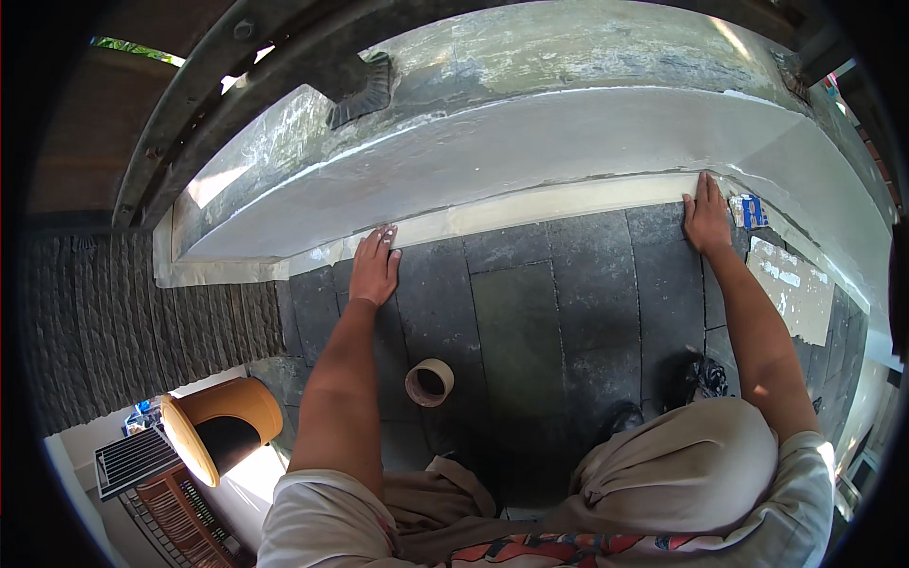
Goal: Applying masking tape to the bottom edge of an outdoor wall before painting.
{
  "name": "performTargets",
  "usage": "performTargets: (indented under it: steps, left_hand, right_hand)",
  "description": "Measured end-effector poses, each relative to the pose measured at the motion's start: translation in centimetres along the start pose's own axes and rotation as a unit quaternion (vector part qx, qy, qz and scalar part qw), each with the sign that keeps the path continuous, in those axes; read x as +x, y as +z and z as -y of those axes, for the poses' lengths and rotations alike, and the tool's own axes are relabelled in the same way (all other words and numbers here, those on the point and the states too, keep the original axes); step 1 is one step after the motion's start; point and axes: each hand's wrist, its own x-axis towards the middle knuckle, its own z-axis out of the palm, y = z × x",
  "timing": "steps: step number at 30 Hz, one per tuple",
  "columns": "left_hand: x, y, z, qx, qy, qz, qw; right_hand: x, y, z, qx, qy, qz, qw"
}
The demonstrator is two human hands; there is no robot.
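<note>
A pale strip of masking tape (pixel 540 201) runs along the dark floor tiles at the foot of a grey plastered ledge (pixel 530 133). My left hand (pixel 377 270) lies on the strip towards its left part, with fingers stretched out and some white smears on the fingertips. Farther right, my right hand (pixel 706 218) rests with extended fingers on the strip's right end, by the ledge's corner. Neither hand grasps anything. Nearer to me, left of the middle, a tape roll (pixel 430 382) sits on the tiles.
Right of my right hand lie a blue-and-white printed piece (pixel 749 211) and a pale, paint-spotted sheet (pixel 789 287). Ridged dark stone cladding (pixel 161 327) stands at left, with a round tan stool-like piece (pixel 222 428) below it. A dark metal frame (pixel 189 114) arches over the upper left.
</note>
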Motion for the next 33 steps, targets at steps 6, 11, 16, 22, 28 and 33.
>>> performTargets:
  steps: [6,11,16,22,28,33]
  left_hand:
    - [-2.1,-0.2,2.8,0.070,-0.033,0.038,0.996]
    - [-3.1,-0.1,4.7,0.081,-0.097,0.035,0.991]
    - [-3.3,-0.4,4.0,0.079,-0.139,0.019,0.987]
    - [0.3,0.2,-4.8,-0.021,-0.149,-0.093,0.984]
    - [4.0,3.3,-16.8,0.000,0.068,0.003,0.998]
    - [4.7,4.0,-17.4,0.014,0.032,0.074,0.997]
  right_hand:
    - [-0.4,-0.1,-0.2,-0.007,-0.013,-0.017,1.000]
    - [-0.3,-0.1,-0.3,-0.011,-0.005,-0.002,1.000]
    - [-0.3,-0.4,0.4,-0.012,0.001,0.003,1.000]
    - [0.2,0.3,-0.1,-0.001,0.029,0.016,0.999]
    - [-2.1,-0.4,2.6,-0.022,-0.026,-0.116,0.993]
    - [-2.0,-0.9,2.0,0.024,-0.025,0.059,0.998]
